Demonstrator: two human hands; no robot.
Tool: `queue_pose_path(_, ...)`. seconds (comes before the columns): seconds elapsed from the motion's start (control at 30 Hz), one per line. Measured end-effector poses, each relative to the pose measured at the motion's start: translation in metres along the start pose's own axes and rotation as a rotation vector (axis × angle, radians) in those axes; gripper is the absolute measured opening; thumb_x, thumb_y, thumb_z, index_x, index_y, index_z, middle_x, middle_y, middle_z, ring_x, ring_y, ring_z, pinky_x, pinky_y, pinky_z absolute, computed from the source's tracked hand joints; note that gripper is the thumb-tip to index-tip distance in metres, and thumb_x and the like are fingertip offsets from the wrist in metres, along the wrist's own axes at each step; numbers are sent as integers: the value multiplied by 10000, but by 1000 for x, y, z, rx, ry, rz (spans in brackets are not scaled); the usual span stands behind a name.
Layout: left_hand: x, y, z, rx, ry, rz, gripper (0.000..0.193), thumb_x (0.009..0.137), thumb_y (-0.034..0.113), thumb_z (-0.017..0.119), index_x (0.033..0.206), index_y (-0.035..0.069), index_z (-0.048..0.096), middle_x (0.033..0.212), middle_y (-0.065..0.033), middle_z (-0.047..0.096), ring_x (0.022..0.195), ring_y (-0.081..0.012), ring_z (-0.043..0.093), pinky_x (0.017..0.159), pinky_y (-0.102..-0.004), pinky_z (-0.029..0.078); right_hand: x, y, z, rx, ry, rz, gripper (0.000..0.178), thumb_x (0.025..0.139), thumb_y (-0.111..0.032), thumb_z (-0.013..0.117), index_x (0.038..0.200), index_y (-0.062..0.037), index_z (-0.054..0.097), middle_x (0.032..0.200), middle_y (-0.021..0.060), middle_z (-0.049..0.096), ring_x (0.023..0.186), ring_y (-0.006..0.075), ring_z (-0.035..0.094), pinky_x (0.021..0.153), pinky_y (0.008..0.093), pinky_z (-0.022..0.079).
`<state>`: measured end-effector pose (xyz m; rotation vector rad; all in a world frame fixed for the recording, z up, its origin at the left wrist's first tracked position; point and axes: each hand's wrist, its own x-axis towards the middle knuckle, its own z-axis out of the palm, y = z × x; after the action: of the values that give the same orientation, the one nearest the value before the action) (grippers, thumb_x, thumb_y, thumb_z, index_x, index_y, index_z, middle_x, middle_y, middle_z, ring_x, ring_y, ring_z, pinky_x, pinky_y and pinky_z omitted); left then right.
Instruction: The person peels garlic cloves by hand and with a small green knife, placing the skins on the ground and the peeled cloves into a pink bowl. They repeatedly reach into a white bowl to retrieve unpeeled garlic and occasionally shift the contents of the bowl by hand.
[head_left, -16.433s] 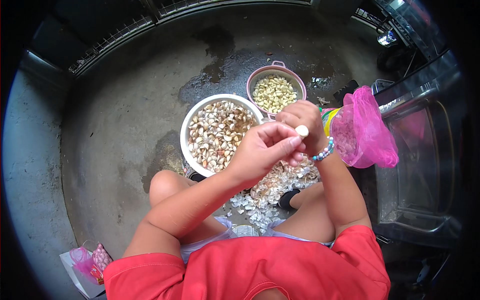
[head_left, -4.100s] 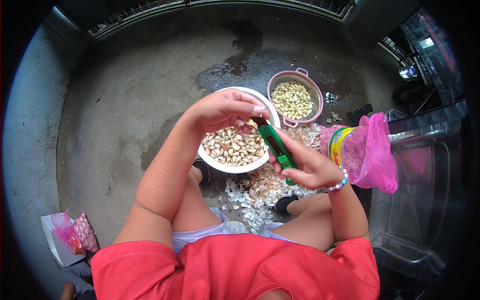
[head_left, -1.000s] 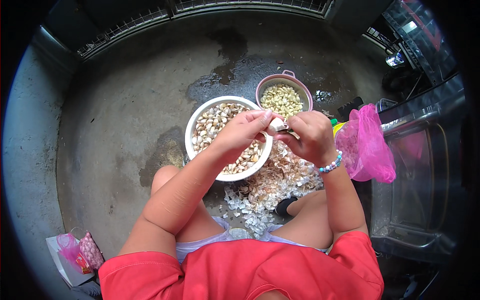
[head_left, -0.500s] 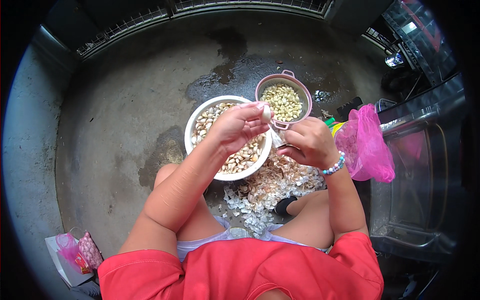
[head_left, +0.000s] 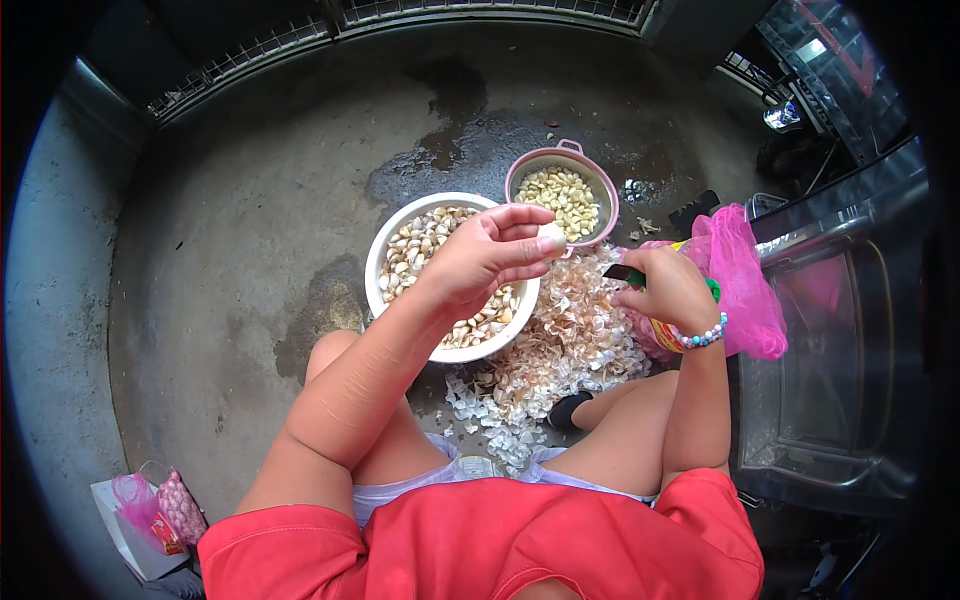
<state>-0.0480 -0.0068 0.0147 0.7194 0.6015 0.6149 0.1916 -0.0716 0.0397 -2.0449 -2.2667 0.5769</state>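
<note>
Between the fingertips of my left hand (head_left: 490, 250) is a pale garlic clove (head_left: 551, 237), partly hidden by the fingers. That hand is raised over the right side of a white basin (head_left: 375, 262), which holds many unpeeled garlic cloves (head_left: 425, 238). My right hand (head_left: 668, 287) grips a small knife (head_left: 626, 273) with a dark blade and green handle, its blade pointing left toward the clove but apart from it. Beyond my hands, a pink colander (head_left: 519, 168) contains peeled cloves (head_left: 560, 198).
Loose garlic skins (head_left: 570, 325) are heaped on the floor between my legs and the basin. A pink mesh bag (head_left: 745, 285) stands at the right, beside a dark glossy panel (head_left: 820, 360). Another mesh bag of garlic (head_left: 180, 508) sits at lower left. Wet patches (head_left: 430, 165) mark the concrete.
My right hand has moved right, away from the left, and the white strip of skin between them is gone. The left hand has turned slightly and keeps the clove.
</note>
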Motion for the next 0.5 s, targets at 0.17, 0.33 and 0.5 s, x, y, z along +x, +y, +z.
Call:
queue_pose_path(0.17, 1, -5, 1, 13, -87, 84, 320, 765, 9, 666, 1064, 14, 553, 993, -74, 590, 912, -169, 603, 830, -295, 508, -4, 6, 5, -117, 79, -64, 275, 615, -155, 737, 786, 3, 592, 730, 186, 604, 726, 345, 590, 634, 398, 468)
queue_pose_path(0.33, 4, -15, 7, 70, -81, 237, 242, 762, -18, 658, 993, -2, 588, 980, -89, 608, 907, -171, 605, 829, -302, 505, 8, -29, 15, 559, 276, -69, 272, 668, -113, 726, 889, -2, 614, 822, 107, 646, 745, 208, 621, 672, 314, 482)
queue_pose_path(0.5, 6, -19, 13, 15, -62, 357, 252, 760, 14, 678, 995, -27, 597, 926, -98, 635, 848, -140, 611, 780, -261, 501, 16, -48, 32, 1074, 439, -248, 284, 699, -32, 710, 968, -4, 626, 900, 71, 643, 839, 135, 601, 736, 261, 477)
